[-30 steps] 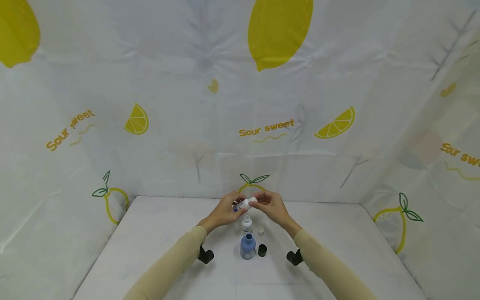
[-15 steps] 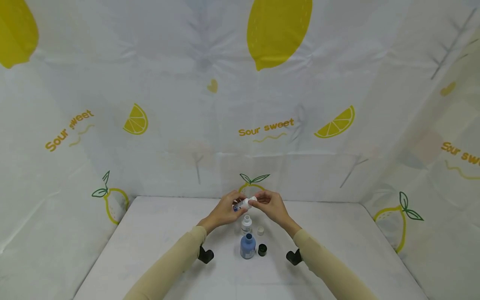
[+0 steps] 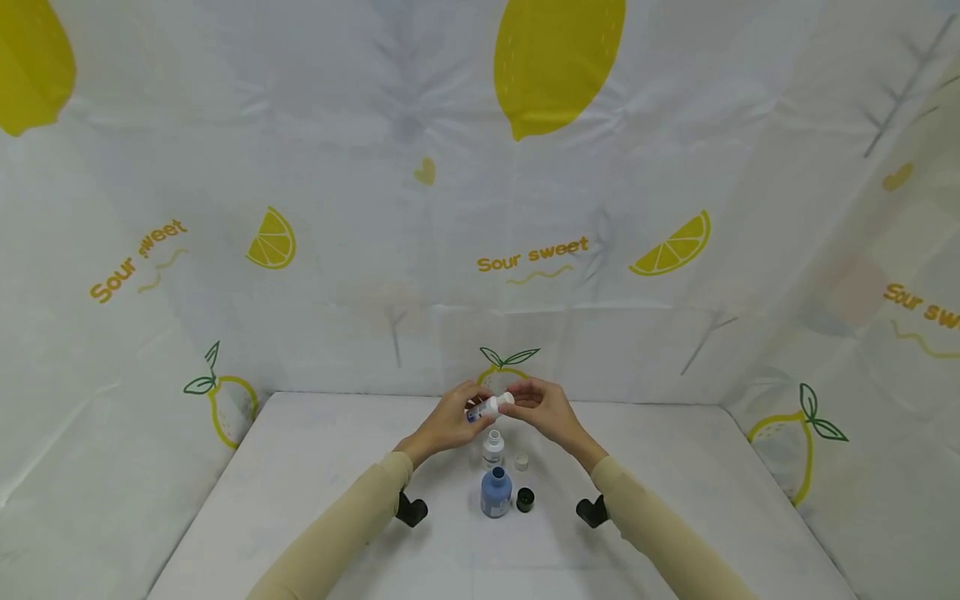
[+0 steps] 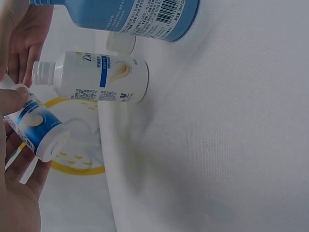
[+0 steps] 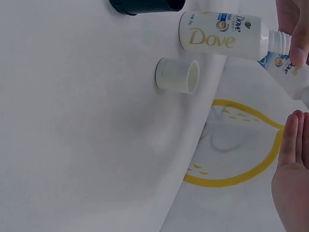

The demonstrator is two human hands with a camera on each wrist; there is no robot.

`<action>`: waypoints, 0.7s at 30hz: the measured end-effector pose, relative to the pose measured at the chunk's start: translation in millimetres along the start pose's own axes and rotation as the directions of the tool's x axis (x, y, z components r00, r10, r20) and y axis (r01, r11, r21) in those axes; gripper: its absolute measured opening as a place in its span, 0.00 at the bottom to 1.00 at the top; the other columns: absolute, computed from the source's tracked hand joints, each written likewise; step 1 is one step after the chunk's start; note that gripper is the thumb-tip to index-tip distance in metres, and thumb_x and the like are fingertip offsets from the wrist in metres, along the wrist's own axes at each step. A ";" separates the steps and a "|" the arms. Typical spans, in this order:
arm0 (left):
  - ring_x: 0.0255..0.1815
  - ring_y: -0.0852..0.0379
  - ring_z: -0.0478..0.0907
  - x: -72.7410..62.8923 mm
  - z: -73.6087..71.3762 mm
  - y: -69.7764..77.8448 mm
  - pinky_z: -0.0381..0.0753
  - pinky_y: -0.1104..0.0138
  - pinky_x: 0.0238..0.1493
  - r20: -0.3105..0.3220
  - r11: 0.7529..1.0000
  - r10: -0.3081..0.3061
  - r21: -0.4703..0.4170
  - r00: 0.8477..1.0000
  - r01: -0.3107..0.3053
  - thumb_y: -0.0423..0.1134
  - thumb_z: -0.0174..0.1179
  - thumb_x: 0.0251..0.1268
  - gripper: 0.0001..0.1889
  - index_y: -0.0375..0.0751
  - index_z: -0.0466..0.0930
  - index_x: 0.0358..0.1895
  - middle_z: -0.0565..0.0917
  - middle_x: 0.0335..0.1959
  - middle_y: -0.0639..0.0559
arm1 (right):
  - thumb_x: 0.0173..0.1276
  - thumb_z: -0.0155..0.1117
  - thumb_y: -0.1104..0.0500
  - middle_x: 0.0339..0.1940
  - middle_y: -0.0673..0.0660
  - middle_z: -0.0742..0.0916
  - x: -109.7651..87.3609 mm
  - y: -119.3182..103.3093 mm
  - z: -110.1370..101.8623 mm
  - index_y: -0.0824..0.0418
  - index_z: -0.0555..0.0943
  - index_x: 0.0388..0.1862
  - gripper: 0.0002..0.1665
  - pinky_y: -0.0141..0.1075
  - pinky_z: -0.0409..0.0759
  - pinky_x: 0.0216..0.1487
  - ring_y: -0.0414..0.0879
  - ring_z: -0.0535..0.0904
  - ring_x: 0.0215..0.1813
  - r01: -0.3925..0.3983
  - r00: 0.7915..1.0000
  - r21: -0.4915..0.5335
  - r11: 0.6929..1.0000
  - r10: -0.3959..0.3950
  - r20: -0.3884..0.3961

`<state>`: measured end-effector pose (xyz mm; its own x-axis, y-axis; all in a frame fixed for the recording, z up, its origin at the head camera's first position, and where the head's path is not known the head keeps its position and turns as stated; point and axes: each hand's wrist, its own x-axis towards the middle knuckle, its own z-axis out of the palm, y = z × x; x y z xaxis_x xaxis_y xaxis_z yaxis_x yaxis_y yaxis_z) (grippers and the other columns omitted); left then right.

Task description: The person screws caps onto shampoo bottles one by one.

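Right hand (image 3: 549, 409) shifted slightly, pinching white cap (image 3: 507, 399), left hand (image 3: 448, 420) gripping tilted bottle (image 4: 38, 122), open blue bottle (image 3: 496, 497), contents unclear

Dim and grayish in all 3 views, with soft, diffuse shadows on the white table (image 3: 712, 483) and faint sheen on the far backdrop (image 3: 465, 208). Stretched toward left and right in the head view.

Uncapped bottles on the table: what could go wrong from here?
The white bottle and blue bottle stand open, so a bump might tip and spill them. The held bottle is tilted in the left grip; if the right grip loosens its cap, it might leak.
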<state>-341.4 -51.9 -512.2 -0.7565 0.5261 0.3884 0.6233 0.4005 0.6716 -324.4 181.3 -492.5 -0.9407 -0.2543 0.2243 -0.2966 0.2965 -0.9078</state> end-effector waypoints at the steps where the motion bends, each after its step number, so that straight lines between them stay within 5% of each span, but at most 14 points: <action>1: 0.52 0.50 0.85 0.1 0.1 0.2 0.92 0.57 0.59 -0.002 1.000 0.003 -0.002 1.000 -0.003 0.31 0.72 0.70 0.17 0.33 0.82 0.59 0.85 0.52 0.41 | 0.70 0.78 0.63 0.60 0.72 0.89 0.0 -0.6 -2.0 0.72 0.84 0.60 0.23 0.31 0.91 0.58 0.63 0.90 0.60 0.013 1.000 0.016 1.000 -0.013 0.023; 7: 0.51 0.51 0.85 0.1 0.1 -0.7 0.92 0.59 0.58 0.001 1.000 0.014 -0.007 1.000 -0.014 0.31 0.71 0.70 0.17 0.33 0.83 0.58 0.85 0.52 0.42 | 0.71 0.74 0.69 0.68 0.73 0.86 0.1 -1.9 -11.8 0.72 0.83 0.66 0.25 0.38 0.85 0.72 0.70 0.83 0.71 0.100 0.986 0.058 0.993 -0.106 0.128; 21: 0.52 0.52 0.84 -1.3 -1.1 2.0 0.91 0.59 0.60 0.005 1.000 0.000 0.004 1.000 0.000 0.31 0.72 0.70 0.18 0.34 0.83 0.60 0.85 0.53 0.42 | 0.72 0.72 0.70 0.63 0.72 0.88 0.9 -2.3 -13.2 0.71 0.86 0.62 0.20 0.33 0.89 0.64 0.67 0.87 0.66 0.085 0.988 -0.006 0.996 -0.083 0.134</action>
<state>-339.4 -52.7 -510.6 -0.7553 0.5303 0.3851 0.6242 0.4031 0.6693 -326.7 192.5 -485.5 -0.8824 -0.3989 0.2496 -0.3761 0.2791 -0.8835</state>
